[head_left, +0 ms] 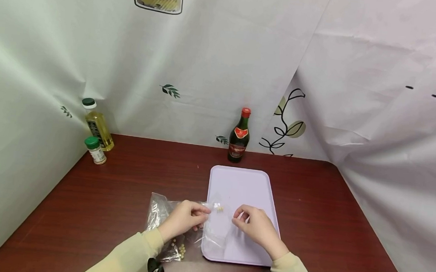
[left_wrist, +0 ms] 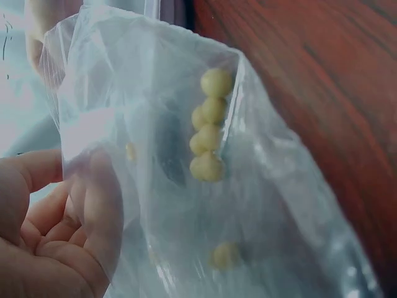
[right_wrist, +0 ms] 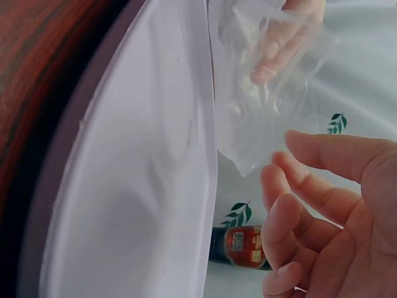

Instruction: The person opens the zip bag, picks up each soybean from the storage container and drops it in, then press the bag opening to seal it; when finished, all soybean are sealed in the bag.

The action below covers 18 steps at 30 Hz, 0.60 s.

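Note:
A clear plastic bag [head_left: 158, 212] is gripped by my left hand [head_left: 183, 218], thumb and fingers at the bag's edge near the tray's left side. Inside it lie several small, round, pale yellow balls [left_wrist: 211, 127], clustered along one edge in the left wrist view. Part of the bag stretches over the lilac tray [head_left: 239, 184]. My right hand [head_left: 255, 226] hovers over the tray, to the right of the bag. Its fingers [right_wrist: 310, 180] are loosely bent, with a gap between thumb and forefinger and nothing held in the right wrist view.
A dark green bottle [head_left: 238, 137] with a red cap stands behind the tray. At the back left are an oil bottle [head_left: 101, 127] and a small green-capped jar [head_left: 96, 153]. White printed cloth [head_left: 205, 58] rises around the reddish-brown table [head_left: 154, 165].

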{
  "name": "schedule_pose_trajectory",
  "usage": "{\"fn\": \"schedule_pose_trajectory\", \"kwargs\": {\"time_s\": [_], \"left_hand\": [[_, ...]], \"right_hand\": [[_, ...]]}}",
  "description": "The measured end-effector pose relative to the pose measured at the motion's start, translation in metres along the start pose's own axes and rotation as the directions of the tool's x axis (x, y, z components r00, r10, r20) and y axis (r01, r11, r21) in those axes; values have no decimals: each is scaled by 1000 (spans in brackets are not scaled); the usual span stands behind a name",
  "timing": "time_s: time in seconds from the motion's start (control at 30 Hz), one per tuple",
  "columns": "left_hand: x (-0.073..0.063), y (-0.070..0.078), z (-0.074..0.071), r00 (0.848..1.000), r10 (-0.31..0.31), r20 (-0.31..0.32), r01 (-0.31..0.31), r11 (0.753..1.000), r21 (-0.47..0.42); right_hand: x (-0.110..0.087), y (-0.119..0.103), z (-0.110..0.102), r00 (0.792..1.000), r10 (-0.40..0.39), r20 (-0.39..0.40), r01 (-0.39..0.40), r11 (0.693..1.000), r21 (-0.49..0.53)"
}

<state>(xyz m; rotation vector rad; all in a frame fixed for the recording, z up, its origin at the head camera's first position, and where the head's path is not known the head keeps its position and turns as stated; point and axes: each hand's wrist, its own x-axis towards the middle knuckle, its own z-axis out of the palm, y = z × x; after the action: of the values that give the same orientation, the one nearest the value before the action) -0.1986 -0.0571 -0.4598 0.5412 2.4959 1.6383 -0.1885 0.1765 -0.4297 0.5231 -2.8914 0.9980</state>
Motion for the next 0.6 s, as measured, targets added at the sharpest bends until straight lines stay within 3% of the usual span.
{"fn": "schedule_pose_trajectory", "kwargs": {"time_s": [0.27,0.6], "left_hand": [[1,3,-3,995,-38,-95,37,999,-12],[4,9,-12,989,-58,-135,63,997,32]], "right_hand": [[-7,-8,0,997,-72,-6,72,997,-40],[-15,-18,8,991,-119,65,126,985,-118]]}}
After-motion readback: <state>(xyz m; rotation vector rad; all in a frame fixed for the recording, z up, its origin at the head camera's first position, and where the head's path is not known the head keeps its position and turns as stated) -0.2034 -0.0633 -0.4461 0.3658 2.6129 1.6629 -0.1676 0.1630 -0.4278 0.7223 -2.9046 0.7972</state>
